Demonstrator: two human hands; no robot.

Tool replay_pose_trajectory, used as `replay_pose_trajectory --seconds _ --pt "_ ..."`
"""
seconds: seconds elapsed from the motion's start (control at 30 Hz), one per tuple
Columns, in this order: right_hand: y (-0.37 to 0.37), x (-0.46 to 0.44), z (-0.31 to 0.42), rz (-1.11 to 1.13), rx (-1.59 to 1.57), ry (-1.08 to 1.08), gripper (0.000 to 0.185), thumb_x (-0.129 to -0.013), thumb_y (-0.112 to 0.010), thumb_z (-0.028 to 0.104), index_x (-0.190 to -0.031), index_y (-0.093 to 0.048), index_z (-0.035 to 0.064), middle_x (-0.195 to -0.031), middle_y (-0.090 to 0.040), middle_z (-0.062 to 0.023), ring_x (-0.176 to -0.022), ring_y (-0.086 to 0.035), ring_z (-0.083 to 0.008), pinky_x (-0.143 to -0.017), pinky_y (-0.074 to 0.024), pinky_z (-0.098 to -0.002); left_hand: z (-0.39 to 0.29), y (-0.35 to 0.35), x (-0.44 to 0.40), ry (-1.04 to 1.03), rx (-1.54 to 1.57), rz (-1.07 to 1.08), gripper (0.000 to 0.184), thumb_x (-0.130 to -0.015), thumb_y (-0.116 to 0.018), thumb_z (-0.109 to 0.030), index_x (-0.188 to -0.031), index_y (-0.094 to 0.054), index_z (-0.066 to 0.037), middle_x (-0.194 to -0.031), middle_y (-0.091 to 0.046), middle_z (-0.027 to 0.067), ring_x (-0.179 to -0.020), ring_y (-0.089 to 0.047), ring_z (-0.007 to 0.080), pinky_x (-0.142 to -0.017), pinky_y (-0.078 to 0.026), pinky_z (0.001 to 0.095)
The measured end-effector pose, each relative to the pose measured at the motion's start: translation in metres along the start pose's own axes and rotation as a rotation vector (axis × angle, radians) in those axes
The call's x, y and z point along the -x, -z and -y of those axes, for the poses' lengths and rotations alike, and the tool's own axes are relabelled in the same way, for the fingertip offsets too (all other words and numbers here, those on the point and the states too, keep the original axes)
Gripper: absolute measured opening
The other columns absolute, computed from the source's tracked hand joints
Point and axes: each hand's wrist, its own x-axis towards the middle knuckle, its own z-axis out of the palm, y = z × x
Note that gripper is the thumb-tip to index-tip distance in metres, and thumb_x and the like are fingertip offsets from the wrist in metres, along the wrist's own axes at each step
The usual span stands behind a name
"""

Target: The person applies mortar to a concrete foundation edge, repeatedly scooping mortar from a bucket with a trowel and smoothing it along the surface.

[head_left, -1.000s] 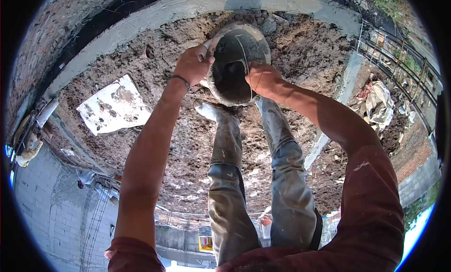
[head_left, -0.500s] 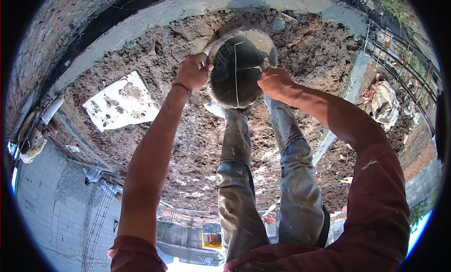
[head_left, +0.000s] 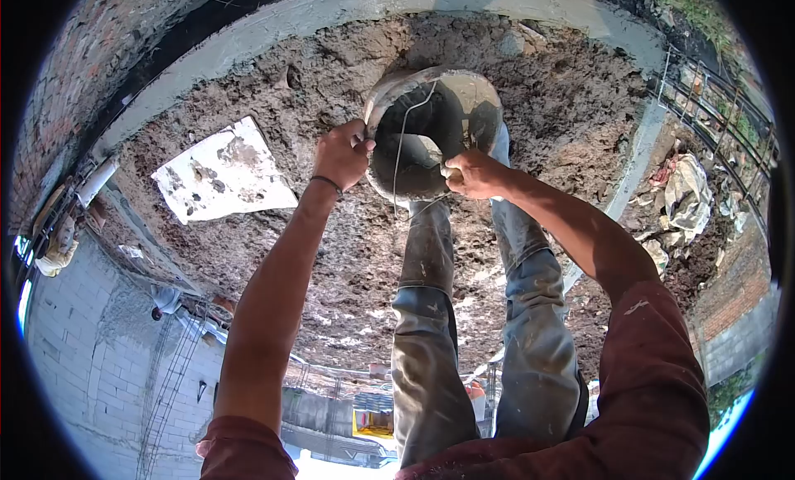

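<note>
A mortar-smeared bucket (head_left: 377,169) is tilted with its mouth toward me, in front of my lower legs. Its thin wire handle (head_left: 401,144) crosses the opening. My left hand (head_left: 341,155) is closed on the left side of the bucket's rim. At the lower right of the mouth, my right hand (head_left: 476,175) has its fingers closed over the near rim, with the fingertips at the inside. Whether they pinch the rim or a small tool cannot be made out. A pale patch (head_left: 432,149) shows inside the bucket beside those fingers.
Rough, lumpy soil (head_left: 331,256) surrounds my feet. A stained white board (head_left: 219,173) lies to the left. A grey concrete strip (head_left: 273,37) borders the soil at the far side. On the right are steel reinforcing bars (head_left: 720,107) and a crumpled sack (head_left: 687,194).
In view, the bucket has shifted slightly down and right, and its handle slants more. My right hand has moved lower and a little left along the mouth. My left hand stays on the rim.
</note>
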Motion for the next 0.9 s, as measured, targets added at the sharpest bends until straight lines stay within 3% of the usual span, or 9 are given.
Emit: replay_pose_trajectory --seconds 0.1,0.23,0.4,0.5,0.53,0.57,0.63,0.7,0.9 --pt "-0.049 -0.002 -0.075 -0.101 -0.389 0.048 0.034 -0.092 -0.076 0.025 -0.104 -0.069 -0.0066 -0.084 -0.072 -0.0190 -0.074 -0.070 -0.0257 -0.069 -0.0547 -0.0394 -0.007 -0.003 -0.002 0.033 -0.001 0.051 0.013 -0.090 -0.074 -0.011 -0.098 -0.066 -0.004 -0.092 -0.073 0.0208 -0.089 -0.071 0.0403 -0.078 -0.053 0.0477" --pt "0.011 0.042 -0.032 -0.040 0.017 0.028 0.057 -0.091 -0.078 0.035 -0.129 -0.066 -0.0067 -0.107 -0.073 -0.0246 -0.097 -0.073 -0.0326 -0.088 -0.0576 -0.0394 0.008 0.000 -0.003 0.010 -0.002 0.028 0.014 -0.088 -0.075 -0.010 -0.095 -0.065 -0.004 -0.091 -0.071 0.0197 -0.087 -0.069 0.0417 -0.076 -0.051 0.0495" --pt "0.069 0.119 -0.048 -0.055 -0.226 -0.066 0.060 -0.085 -0.086 0.033 -0.128 -0.067 -0.0056 -0.120 -0.073 -0.0218 -0.111 -0.071 -0.0265 -0.100 -0.0544 -0.0369 0.032 -0.001 -0.016 0.022 0.011 0.035 0.013 -0.087 -0.074 -0.007 -0.094 -0.063 -0.004 -0.088 -0.070 0.0192 -0.085 -0.068 0.0403 -0.074 -0.051 0.0463" --pt "0.139 0.181 -0.015 -0.132 -0.378 -0.370 0.052 -0.087 -0.085 0.020 -0.129 -0.065 -0.0046 -0.118 -0.074 -0.0185 -0.096 -0.074 -0.0206 -0.087 -0.0609 -0.0313 0.029 0.000 -0.015 0.050 0.049 0.020 0.014 -0.087 -0.074 -0.008 -0.094 -0.063 -0.004 -0.087 -0.069 0.0196 -0.085 -0.068 0.0406 -0.074 -0.051 0.0468" --pt "0.139 0.203 -0.066 -0.318 -0.555 -0.176 0.057 -0.087 -0.084 0.019 -0.133 -0.063 -0.0057 -0.103 -0.076 -0.0187 -0.081 -0.074 -0.0171 -0.073 -0.0620 -0.0272 0.020 0.004 -0.014 0.010 -0.029 0.002 0.014 -0.086 -0.075 -0.009 -0.094 -0.063 -0.004 -0.088 -0.069 0.0198 -0.085 -0.068 0.0412 -0.074 -0.051 0.0475" --pt "0.183 0.218 -0.027 -0.314 -0.272 -0.412 0.058 -0.086 -0.082 0.015 -0.135 -0.061 -0.0066 -0.091 -0.076 -0.0165 -0.066 -0.070 -0.0140 -0.060 -0.0593 -0.0250 0.018 0.005 -0.013 0.009 -0.024 -0.006 0.014 -0.086 -0.075 -0.009 -0.094 -0.063 -0.004 -0.088 -0.069 0.0198 -0.085 -0.068 0.0412 -0.074 -0.051 0.0475" --pt "0.235 0.243 -0.040 -0.495 -0.200 -0.357 0.054 -0.086 -0.079 0.011 -0.134 -0.062 -0.0060 -0.090 -0.074 -0.0137 -0.062 -0.066 -0.0126 -0.054 -0.0552 -0.0265 0.018 0.006 -0.015 -0.011 -0.085 0.008 0.015 -0.086 -0.075 -0.009 -0.094 -0.064 -0.004 -0.089 -0.070 0.0202 -0.086 -0.068 0.0420 -0.073 -0.051 0.0483" --pt "0.292 0.253 -0.039 -0.653 0.018 -0.305 0.042 -0.087 -0.076 0.009 -0.129 -0.068 0.0030 -0.090 -0.073 -0.0074 -0.070 -0.065 -0.0102 -0.062 -0.0547 -0.0265 0.020 0.007 -0.017 0.002 -0.095 -0.002 0.016 -0.086 -0.076 -0.009 -0.093 -0.064 -0.003 -0.089 -0.070 0.0208 -0.087 -0.068 0.0427 -0.074 -0.051 0.0486" --pt "0.450 0.228 -0.110 -0.643 0.502 -0.404 0.046 -0.092 -0.070 0.015 -0.137 -0.065 0.0069 -0.119 -0.074 -0.0153 -0.099 -0.072 -0.0230 -0.091 -0.0563 -0.0301 0.021 0.009 -0.018 -0.028 -0.099 0.026 0.018 -0.085 -0.078 -0.008 -0.093 -0.063 -0.003 -0.089 -0.070 0.0200 -0.086 -0.069 0.0401 -0.074 -0.052 0.0482"
